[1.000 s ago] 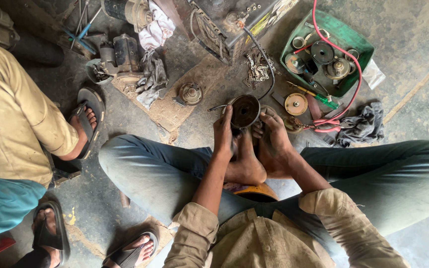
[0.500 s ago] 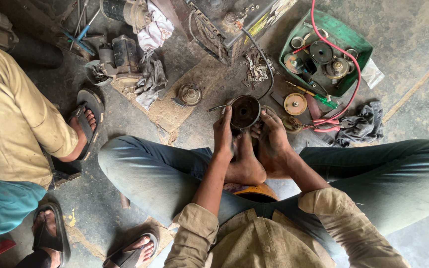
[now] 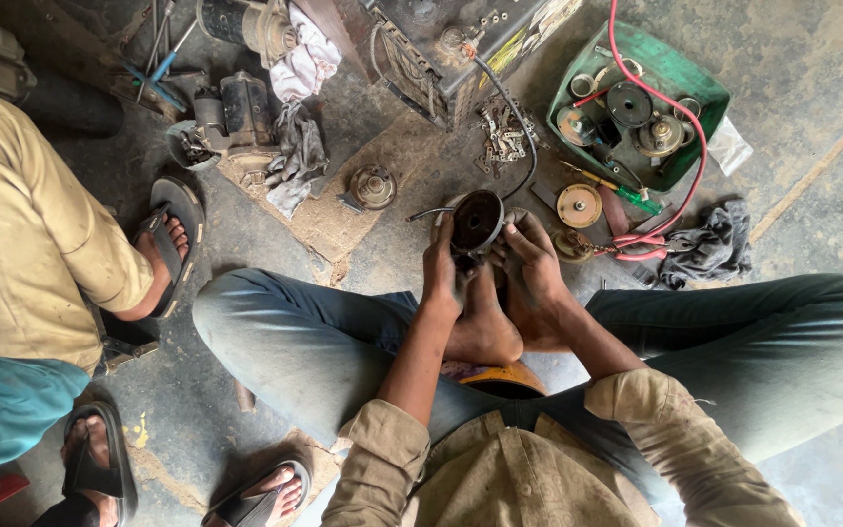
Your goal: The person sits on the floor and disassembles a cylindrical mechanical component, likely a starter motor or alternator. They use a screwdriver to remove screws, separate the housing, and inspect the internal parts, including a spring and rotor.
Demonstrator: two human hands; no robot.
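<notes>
I sit cross-legged on the floor with my bare feet [image 3: 485, 327] drawn together in front of me. A dark round motor housing [image 3: 475, 221] rests at my toes, its open end facing up. My left hand [image 3: 440, 268] grips its left side, and my right hand [image 3: 529, 256] holds its right rim with the fingers curled on the edge. A black cable [image 3: 519, 127] runs from the housing area up to a dark metal machine [image 3: 451, 44].
A green tray [image 3: 695, 93] of round metal parts with a red hose [image 3: 700, 166] lies at the upper right, a grey rag [image 3: 709, 249] and red-handled pliers [image 3: 636, 246] beside it. A brass disc [image 3: 579, 205] and a small rotor [image 3: 373, 185] lie nearby. Another person [image 3: 21, 244] in sandals squats at the left.
Both hands stay on the housing. The fingers of my right hand have shifted slightly on the rim; nothing else has moved.
</notes>
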